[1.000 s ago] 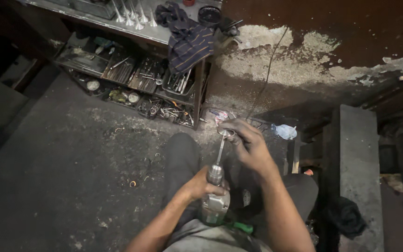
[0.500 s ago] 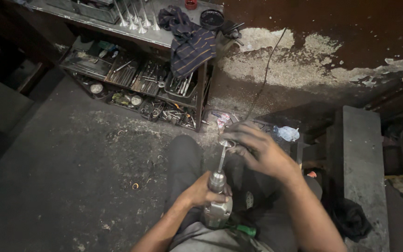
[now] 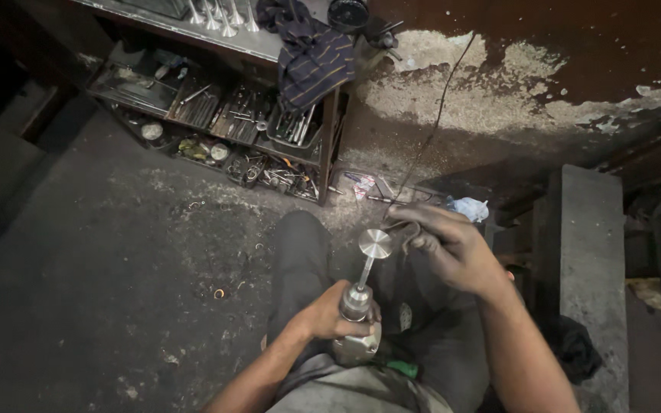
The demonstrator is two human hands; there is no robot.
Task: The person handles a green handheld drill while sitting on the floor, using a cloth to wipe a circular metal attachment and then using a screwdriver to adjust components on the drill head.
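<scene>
**Valve chucked in the drill, head bare for a second**

While the engine valve (image 3: 373, 246) sat with its stem clamped in the chuck of a hand drill (image 3: 356, 330), its flat round head pointed up and away from the person, shiny bare metal, just above their knees. That's where the piece was: held out over the lap, between both hands.

Left hand (image 3: 329, 317) was clenched around the drill body right behind the chuck, fingers wrapped tight. Right hand (image 3: 453, 246) was just beside the valve head, fingers curled loosely, pinching what looked like a small dark scrap, though I honestly couldn't tell what it was or whether it touched the rim.

Progress-wise, my read: mounting was done and the face already looked clean and bright, so whatever was left was finishing on the head or stem. Hard to judge more from one look.

Further out, gritty dark concrete floor (image 3: 116, 252) with little metal rings and shavings scattered around. A low metal tool rack (image 3: 223, 122) stuffed with wrenches and oily bits, more valves (image 3: 219, 15) standing on top, a striped cloth (image 3: 311, 57) draped over the edge, and a crumbling wall (image 3: 499, 92) with a thin cable (image 3: 434, 130) running down.
</scene>
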